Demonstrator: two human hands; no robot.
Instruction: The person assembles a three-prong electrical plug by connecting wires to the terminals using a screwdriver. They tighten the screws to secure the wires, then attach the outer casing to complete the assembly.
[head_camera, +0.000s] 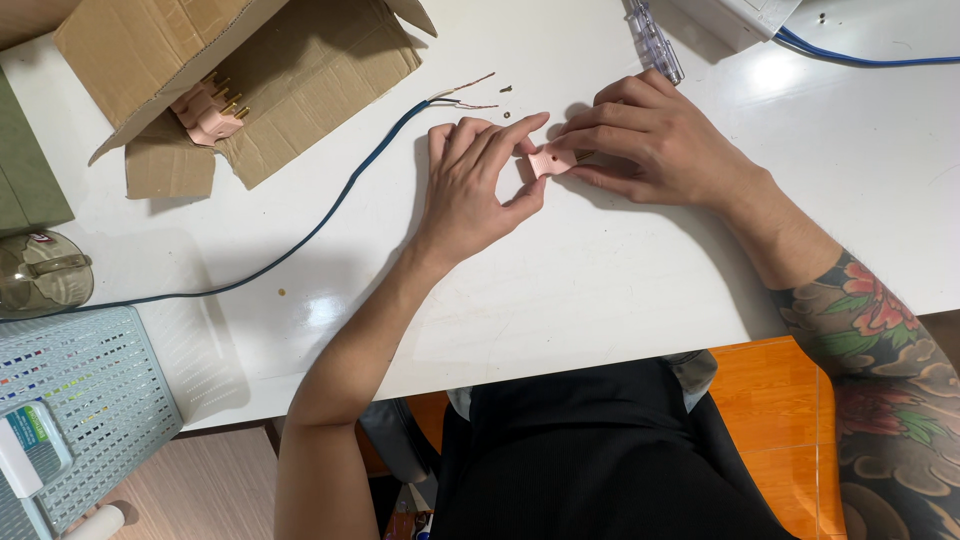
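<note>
Pink plug body (551, 160) sits at frame centre-top, low over the white tabletop (620, 290), pinched from both sides. Left hand (475, 185) at 9 o'clock of it: index and thumb tips closed on its left end, other fingers curled. Right hand (650, 140) at 3 o'clock: fingertips pressed together on the right end, where a thin tool tip or pin seems to show; can't tell which.

At 11 o'clock of the plug, the blue cable (330, 205) ends in stripped wire ends (470, 92), bare and apart from the plug. Small screws (507, 90) lie loose just beside them. Clear-handled screwdriver (655, 42) at 1 o'clock, untouched. Cardboard box (260, 70) at 10 o'clock holds more pink plugs (208, 108). Perforated grey basket (85, 400) at 8 o'clock.

Risks, my read: the loose screws are tiny on a glossy top, so a sleeve or cable drag could flick them off. The plug is small, so a fingertip slip could drop a part.
</note>
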